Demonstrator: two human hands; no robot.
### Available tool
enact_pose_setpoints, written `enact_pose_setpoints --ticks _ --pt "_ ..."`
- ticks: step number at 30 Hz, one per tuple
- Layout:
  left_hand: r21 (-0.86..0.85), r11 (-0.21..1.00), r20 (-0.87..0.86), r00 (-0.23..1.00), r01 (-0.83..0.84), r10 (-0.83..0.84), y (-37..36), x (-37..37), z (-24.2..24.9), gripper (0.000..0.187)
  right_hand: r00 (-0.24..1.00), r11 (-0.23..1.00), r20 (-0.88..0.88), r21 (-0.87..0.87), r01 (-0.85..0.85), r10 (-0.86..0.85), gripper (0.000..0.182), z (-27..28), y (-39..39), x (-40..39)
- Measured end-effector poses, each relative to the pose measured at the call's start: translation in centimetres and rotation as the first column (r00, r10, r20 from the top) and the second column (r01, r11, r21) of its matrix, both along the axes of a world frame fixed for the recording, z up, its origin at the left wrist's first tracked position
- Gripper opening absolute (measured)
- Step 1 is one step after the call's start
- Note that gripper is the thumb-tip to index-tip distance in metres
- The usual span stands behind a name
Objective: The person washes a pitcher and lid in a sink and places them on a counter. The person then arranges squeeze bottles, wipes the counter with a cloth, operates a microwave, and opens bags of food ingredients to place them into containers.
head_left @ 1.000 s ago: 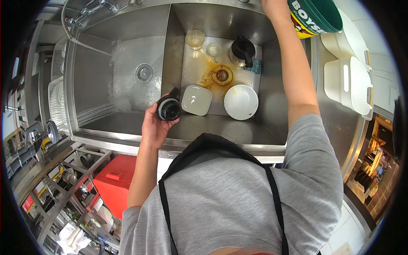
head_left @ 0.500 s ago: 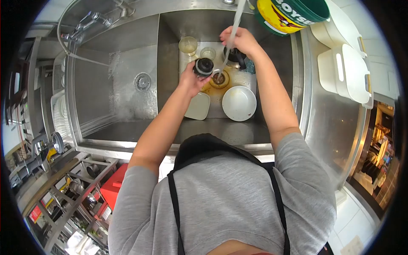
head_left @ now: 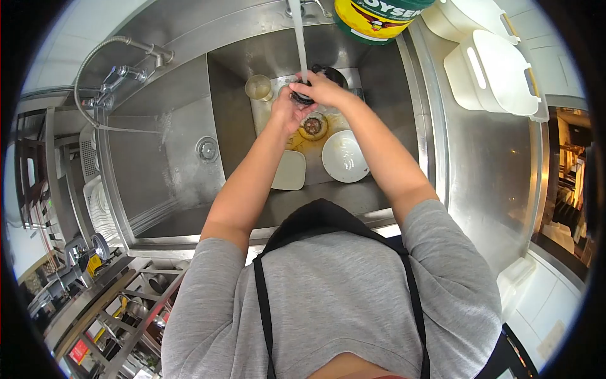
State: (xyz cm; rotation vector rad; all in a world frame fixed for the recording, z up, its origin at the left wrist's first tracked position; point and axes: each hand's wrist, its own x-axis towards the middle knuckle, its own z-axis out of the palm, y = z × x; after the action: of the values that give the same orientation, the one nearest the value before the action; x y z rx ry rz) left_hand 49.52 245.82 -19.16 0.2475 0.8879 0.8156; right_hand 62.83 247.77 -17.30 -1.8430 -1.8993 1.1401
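Both of my hands meet over the sink's right basin (head_left: 235, 139), under a stream of running water (head_left: 299, 41). My left hand (head_left: 289, 115) is wrapped round a black, round, ringed piece (head_left: 302, 99), whose exact kind I cannot tell. From the other side, my right hand (head_left: 326, 90) closes its fingers over the same piece. Behind the right hand stands a dark pot (head_left: 333, 76), partly hidden. A clear glass (head_left: 258, 88) is to the left. Below the hands lie a white bowl (head_left: 344, 156) and a pale square dish (head_left: 289, 170), near the brown-stained drain (head_left: 313, 126).
A left basin (head_left: 183, 151) with its own drain adjoins, beside a hose faucet (head_left: 123, 76). At the back right stands a green and yellow bucket (head_left: 379, 19). White plastic containers (head_left: 486, 72) sit on the right steel counter. Racks of utensils line the left.
My right hand has left the dark pot and come left to the black piece. My left hand has brought that piece under the stream. The camera view has shifted.
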Motion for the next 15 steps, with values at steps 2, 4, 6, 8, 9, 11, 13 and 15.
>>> enact_pose_setpoints --ticks 2,4,6,8,9,11,13,15 --pt "-0.029 0.998 -0.030 0.998 0.049 -0.050 0.1 0.0 0.0 0.034 0.989 0.995 -0.110 -0.013 0.100 -0.101 0.056 -0.4 -0.7 -0.8" --pt "-0.063 0.993 -0.058 0.993 0.101 -0.105 -0.3 0.3 0.6 0.035 0.955 0.979 -0.214 -0.043 0.201 -0.205 0.053 -0.9 -1.7 -1.7" --pt "-0.051 0.998 -0.158 0.987 0.028 -0.036 -0.3 0.8 1.4 0.033 0.941 0.936 -0.147 0.136 0.325 -0.305 0.045 -1.1 -2.4 -3.0" --pt "-0.096 0.994 -0.168 0.985 -0.050 0.033 1.4 0.1 -1.5 0.032 0.953 0.928 -0.124 0.225 0.298 -0.276 0.041 -1.3 -3.4 -3.9" --pt "-0.136 0.983 -0.178 0.979 -0.122 0.097 2.0 0.1 -1.1 0.031 0.961 0.904 -0.199 0.343 0.254 -0.194 0.041 -1.5 -3.9 -4.1" --pt "-0.163 0.980 -0.265 0.962 -0.110 0.064 2.0 0.2 -0.5 0.030 0.956 0.848 -0.276 0.481 0.224 -0.096 0.045 -1.6 -5.1 -3.7" --pt "-0.161 0.979 -0.265 0.961 -0.127 0.081 1.9 0.5 -0.3 0.032 0.973 0.802 -0.231 0.576 0.158 -0.026 0.042 -2.3 -5.1 -2.2" --pt "-0.191 0.972 -0.225 0.970 -0.140 0.096 1.2 1.0 -0.2 0.033 0.974 0.677 -0.225 0.720 0.154 0.017 0.026 -2.7 -4.6 -1.8"
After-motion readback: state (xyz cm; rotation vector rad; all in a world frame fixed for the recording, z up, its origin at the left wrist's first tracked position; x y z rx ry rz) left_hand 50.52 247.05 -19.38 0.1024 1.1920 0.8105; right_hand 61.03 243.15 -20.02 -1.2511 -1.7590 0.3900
